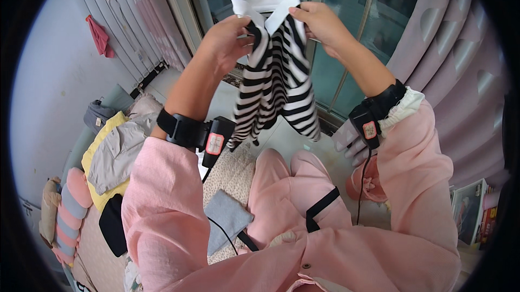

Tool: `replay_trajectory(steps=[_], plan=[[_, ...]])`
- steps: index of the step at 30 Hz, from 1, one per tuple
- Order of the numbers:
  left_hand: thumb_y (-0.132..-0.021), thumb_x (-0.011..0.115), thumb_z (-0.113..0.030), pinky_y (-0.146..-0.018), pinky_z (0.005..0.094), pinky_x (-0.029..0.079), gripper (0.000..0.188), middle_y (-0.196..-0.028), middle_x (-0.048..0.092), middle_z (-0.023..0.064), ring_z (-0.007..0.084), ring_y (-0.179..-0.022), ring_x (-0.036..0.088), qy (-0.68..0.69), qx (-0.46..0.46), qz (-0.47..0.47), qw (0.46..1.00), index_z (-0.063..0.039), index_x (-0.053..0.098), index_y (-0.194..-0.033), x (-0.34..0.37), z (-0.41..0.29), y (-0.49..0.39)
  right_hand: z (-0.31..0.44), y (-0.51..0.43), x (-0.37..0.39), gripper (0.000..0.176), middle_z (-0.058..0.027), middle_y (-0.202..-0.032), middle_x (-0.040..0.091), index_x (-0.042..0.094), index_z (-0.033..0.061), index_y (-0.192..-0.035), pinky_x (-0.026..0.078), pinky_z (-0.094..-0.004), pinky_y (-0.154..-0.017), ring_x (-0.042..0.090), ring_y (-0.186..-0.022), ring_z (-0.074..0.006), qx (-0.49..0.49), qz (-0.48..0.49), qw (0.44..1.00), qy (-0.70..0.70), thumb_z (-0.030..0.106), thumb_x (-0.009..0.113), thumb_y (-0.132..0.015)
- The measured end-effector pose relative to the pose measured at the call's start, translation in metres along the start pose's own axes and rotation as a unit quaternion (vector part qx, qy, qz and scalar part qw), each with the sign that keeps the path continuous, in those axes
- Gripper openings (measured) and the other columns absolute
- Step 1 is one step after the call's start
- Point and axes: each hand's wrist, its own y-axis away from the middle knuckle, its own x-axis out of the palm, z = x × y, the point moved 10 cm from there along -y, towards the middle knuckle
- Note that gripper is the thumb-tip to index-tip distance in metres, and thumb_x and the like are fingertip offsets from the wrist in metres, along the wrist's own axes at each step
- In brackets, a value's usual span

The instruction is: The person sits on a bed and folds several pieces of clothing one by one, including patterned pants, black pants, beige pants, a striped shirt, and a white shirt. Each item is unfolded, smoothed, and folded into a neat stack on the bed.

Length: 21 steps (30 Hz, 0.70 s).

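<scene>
A black-and-white striped shirt (278, 72) with a white collar (266, 3) hangs in the air before me, its lower end dangling above my knees. My left hand (233, 42) grips it at the left side of the collar. At the right side, my right hand (319, 22) pinches the collar with the thumb on top. The fabric falls in folds between the two hands, and some of my fingers are hidden behind it. Beside my left thigh, a folded grey cloth (228, 219) lies on a small-patterned cover (227, 178).
Left on the bed are a light grey garment (115, 152), a yellow cloth (107, 194), a black cloth (113, 227) and a striped plush cushion (69, 215). Glass doors (345, 44) stand ahead, with a curtain (443, 60) at right. A pink bag-like item (367, 182) rests near the floor.
</scene>
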Motion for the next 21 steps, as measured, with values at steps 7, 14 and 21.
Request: replay_trajectory(steps=[7, 14, 21], plan=[[-0.081, 0.053, -0.030, -0.074, 0.0288, 0.038, 0.031, -0.087, 0.050, 0.0039, 0.0142, -0.081, 0.048, -0.100, 0.055, 0.070, 0.991, -0.003, 0.048, -0.095, 0.039, -0.012, 0.008, 0.034, 0.009, 0.024, 0.021, -0.0103, -0.075, 0.060, 0.055, -0.0035, -0.088, 0.050, -0.0251, -0.060, 0.060, -0.064, -0.0165, -0.033, 0.034, 0.996, -0.081, 0.016, 0.051, -0.083], [-0.067, 0.064, 0.000, -0.072, 0.0235, 0.042, 0.038, -0.086, 0.054, 0.0041, 0.0106, -0.077, 0.052, -0.276, 0.144, 0.047, 0.949, 0.002, 0.046, -0.100, 0.043, -0.020, 0.010, 0.045, 0.015, 0.025, 0.015, 0.0008, -0.069, 0.057, 0.059, 0.0042, -0.075, 0.039, -0.0204, -0.067, 0.051, -0.066, -0.0065, -0.107, 0.052, 0.991, -0.052, 0.019, 0.059, -0.079], [-0.068, 0.053, 0.008, -0.068, 0.0223, 0.044, 0.020, -0.077, 0.058, 0.0049, 0.0116, -0.069, 0.055, -0.076, 0.066, 0.108, 0.989, 0.001, 0.052, -0.086, 0.040, -0.010, 0.014, 0.017, 0.026, -0.007, 0.045, -0.0065, -0.098, 0.053, 0.049, 0.0029, -0.106, 0.037, -0.0245, -0.082, 0.048, -0.095, -0.0138, -0.120, -0.010, 0.992, -0.027, 0.024, 0.068, -0.071]])
